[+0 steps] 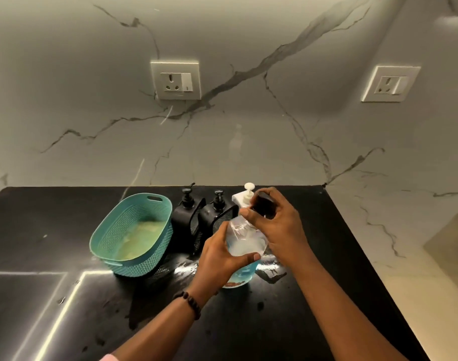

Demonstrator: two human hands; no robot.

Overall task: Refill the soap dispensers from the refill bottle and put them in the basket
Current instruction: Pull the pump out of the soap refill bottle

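A clear refill bottle (244, 243) with a blue label stands on the black counter (53, 230). My left hand (222, 259) grips its body. My right hand (277, 225) is at the bottle's top, fingers closed on its dark cap (264, 204). Behind the bottle stand two black soap dispensers (187, 214) (217, 212) with pump heads, and a white dispenser (244, 196) partly hidden by my right hand. A teal perforated basket (110, 230) sits to the left of them, tilted, with something pale yellow inside.
The marble wall (248, 139) rises right behind the dispensers, with two power sockets (175, 80) (390, 84). The counter's right edge (366, 256) runs diagonally beside my right arm. Wet patches glisten on the counter around the bottle.
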